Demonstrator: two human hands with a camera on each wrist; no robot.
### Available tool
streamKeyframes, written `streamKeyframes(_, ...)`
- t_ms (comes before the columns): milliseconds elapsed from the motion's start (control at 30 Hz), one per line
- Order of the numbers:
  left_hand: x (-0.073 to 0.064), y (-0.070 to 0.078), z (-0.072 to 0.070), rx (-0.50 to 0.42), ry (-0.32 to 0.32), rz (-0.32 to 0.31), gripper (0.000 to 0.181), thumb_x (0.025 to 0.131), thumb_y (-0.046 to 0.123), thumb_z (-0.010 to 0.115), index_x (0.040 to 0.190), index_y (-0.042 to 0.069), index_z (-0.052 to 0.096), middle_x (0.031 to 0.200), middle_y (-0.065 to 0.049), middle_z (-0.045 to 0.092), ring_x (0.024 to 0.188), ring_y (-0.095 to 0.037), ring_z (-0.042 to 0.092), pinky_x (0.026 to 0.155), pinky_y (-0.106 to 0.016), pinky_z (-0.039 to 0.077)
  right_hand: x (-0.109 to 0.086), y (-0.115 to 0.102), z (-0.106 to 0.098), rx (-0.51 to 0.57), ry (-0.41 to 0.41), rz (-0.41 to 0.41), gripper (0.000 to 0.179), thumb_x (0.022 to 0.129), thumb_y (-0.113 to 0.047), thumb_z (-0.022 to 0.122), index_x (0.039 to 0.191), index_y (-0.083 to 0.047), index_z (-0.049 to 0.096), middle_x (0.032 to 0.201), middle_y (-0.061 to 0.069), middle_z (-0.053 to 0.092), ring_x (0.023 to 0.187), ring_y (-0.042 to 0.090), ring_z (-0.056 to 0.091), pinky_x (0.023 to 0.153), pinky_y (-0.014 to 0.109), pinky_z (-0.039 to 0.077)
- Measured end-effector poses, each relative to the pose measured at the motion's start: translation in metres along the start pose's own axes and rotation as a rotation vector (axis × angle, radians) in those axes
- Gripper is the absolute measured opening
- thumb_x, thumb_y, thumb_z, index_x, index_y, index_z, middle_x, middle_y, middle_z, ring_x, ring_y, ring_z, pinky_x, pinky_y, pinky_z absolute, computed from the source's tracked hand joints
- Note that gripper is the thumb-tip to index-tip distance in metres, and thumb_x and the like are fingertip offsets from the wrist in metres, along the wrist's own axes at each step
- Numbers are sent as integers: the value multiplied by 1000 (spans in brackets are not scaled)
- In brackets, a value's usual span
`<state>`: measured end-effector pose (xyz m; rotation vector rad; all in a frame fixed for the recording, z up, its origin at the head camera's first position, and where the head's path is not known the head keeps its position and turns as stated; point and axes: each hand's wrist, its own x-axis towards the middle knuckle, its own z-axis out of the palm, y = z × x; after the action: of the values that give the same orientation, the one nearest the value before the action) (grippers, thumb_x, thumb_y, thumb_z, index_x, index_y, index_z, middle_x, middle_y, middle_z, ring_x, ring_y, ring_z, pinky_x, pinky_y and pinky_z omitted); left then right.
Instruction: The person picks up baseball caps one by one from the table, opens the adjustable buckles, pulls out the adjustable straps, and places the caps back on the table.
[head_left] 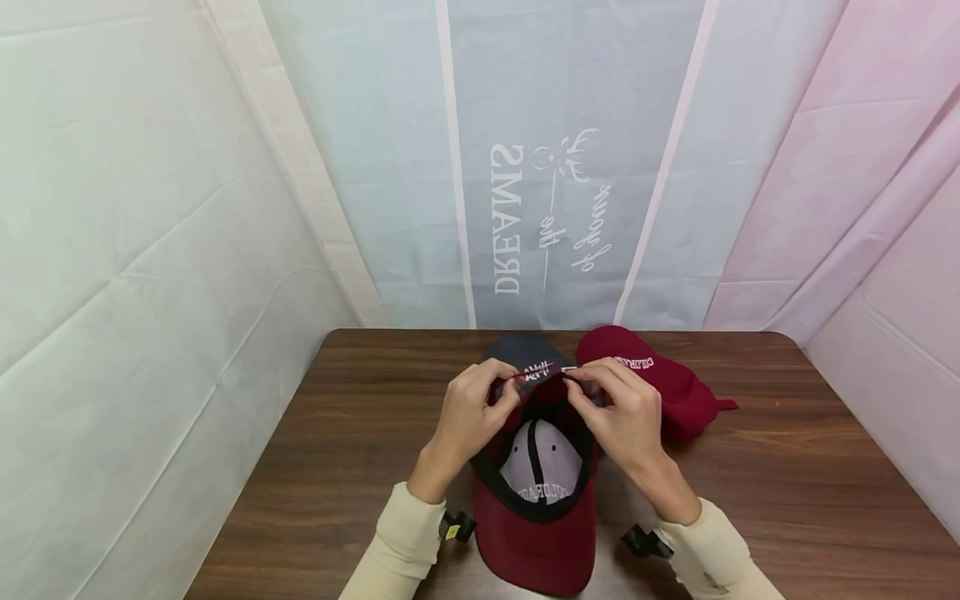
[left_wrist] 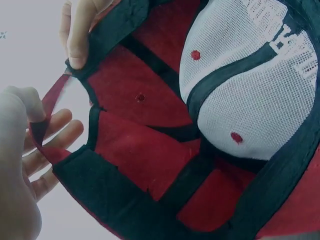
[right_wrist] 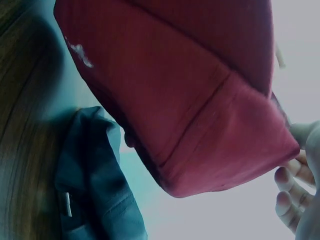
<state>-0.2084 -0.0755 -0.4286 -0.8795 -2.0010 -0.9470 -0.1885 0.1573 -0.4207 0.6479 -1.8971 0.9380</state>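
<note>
A red baseball cap (head_left: 536, 537) is held with its brim toward me and its inside facing up. White mesh backing (left_wrist: 235, 75) and dark inner bands show in the left wrist view. My left hand (head_left: 471, 408) pinches the thin red back strap (left_wrist: 50, 102) between thumb and finger. Across the back opening, my right hand (head_left: 622, 408) pinches the other end of the strap and the band edge. The right wrist view has the cap's red outer side, with the right fingers (right_wrist: 287, 200) at its back corner.
Behind the held cap lies a dark grey cap (head_left: 517, 348) with white lettering. Beside it, to the right, lies another red cap (head_left: 678, 392), its strap end sticking out. The brown wooden table (head_left: 352, 433) meets a printed cloth backdrop (head_left: 405, 167) at its far edge.
</note>
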Motion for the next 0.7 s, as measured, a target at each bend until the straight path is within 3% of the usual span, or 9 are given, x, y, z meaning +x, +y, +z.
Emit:
streamKeyframes(267,-1,-3,-5,-71,-4,-59,12,93,0,71,102,8,70,86,-4,73,69,-12,61,59,-22,52,3,5,-4,2,28,14,23,77,2,88,96,-11,84,84,2,74,60,17,55,58,17,43)
streamKeyframes(467,-2,-4,-4,-81,-20,-4,15,92,0,71,104,9,69,83,-3,69,67,-12,57,57,-23,49,2,6,-4,7,23,26,27,77,2,90,99,-11,85,86,1,73,62,14,55,57,20,45)
streamKeyframes(700,-3,-3,-4,-102,-73,48,16,92,3,70,105,11,69,95,-2,71,70,-11,56,62,-19,48,3,7,-3,10,27,30,28,76,4,90,99,-10,84,87,2,74,62,14,55,58,17,44)
